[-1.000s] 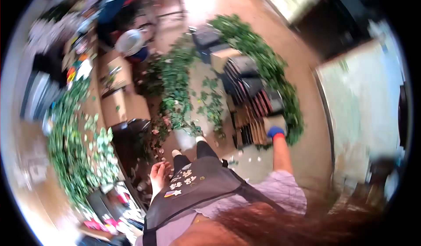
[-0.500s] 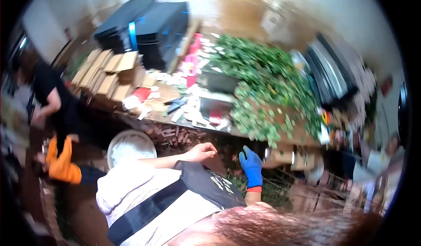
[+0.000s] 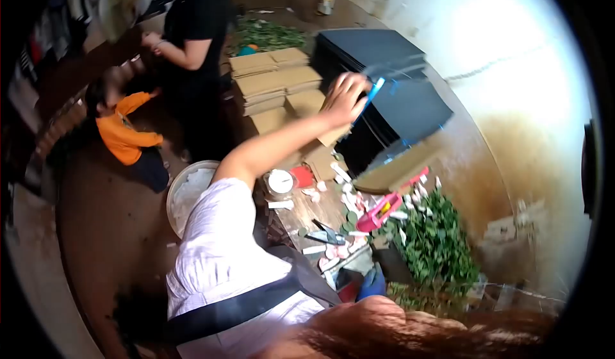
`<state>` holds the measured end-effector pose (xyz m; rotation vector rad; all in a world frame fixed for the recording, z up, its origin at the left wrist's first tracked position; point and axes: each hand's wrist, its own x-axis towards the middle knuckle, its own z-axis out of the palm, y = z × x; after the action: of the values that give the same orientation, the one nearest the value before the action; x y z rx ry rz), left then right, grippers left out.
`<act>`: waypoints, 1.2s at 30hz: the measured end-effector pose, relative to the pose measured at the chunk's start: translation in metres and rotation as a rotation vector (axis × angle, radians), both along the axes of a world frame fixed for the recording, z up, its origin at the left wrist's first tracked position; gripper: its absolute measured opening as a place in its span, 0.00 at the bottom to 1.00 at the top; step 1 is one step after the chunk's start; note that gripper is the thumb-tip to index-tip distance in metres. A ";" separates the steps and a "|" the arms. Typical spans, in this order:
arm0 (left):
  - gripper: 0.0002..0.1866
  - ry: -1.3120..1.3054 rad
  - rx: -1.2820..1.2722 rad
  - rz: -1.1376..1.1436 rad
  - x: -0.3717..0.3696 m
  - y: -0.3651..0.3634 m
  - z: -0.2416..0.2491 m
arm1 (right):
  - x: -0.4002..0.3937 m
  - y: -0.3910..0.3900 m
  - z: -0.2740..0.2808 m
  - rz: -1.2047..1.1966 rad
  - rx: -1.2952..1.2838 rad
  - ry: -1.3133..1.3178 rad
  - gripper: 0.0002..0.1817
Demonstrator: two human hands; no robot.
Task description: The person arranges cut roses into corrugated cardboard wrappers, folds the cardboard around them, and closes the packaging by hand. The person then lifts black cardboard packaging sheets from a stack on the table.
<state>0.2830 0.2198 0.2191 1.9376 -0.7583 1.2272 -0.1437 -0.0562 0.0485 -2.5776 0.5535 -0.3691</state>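
Note:
My bare left hand is raised over the cardboard and black stacks, its fingers curled beside a bright blue strap. What it grips is blurred. The strap lies against a stack of black sheets. My right hand, in a blue glove, is low at the table's near edge beside a dark box; hair and the box hide much of it, so its fingers are unclear. Green leafy stems lie beyond it, near a pink holder and a dark tool.
Flattened cardboard is piled left of the black sheets. A round white tub stands on the floor. A person in black stands at the upper left, with a small person in orange nearby. A jar sits on the table.
The view has turned toward the cardboard and black stacks. My left hand has gone from in front of my body up to the stacks. My gloved right hand now shows less.

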 end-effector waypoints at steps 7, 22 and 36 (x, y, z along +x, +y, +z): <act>0.30 0.381 0.600 0.166 0.115 0.027 0.069 | 0.003 0.018 0.040 -0.027 0.128 0.075 0.22; 0.07 -0.241 0.328 -0.126 -0.057 -0.117 0.082 | 0.000 -0.034 0.030 0.547 0.469 0.123 0.30; 0.27 -0.400 -0.119 -0.769 -0.372 -0.258 0.033 | -0.039 -0.183 0.199 0.072 -0.230 -0.770 0.36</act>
<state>-0.0894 -0.0387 0.2517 1.1139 -1.4273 1.1198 -0.1832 -0.2387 0.2476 -2.3798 0.1371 -1.3756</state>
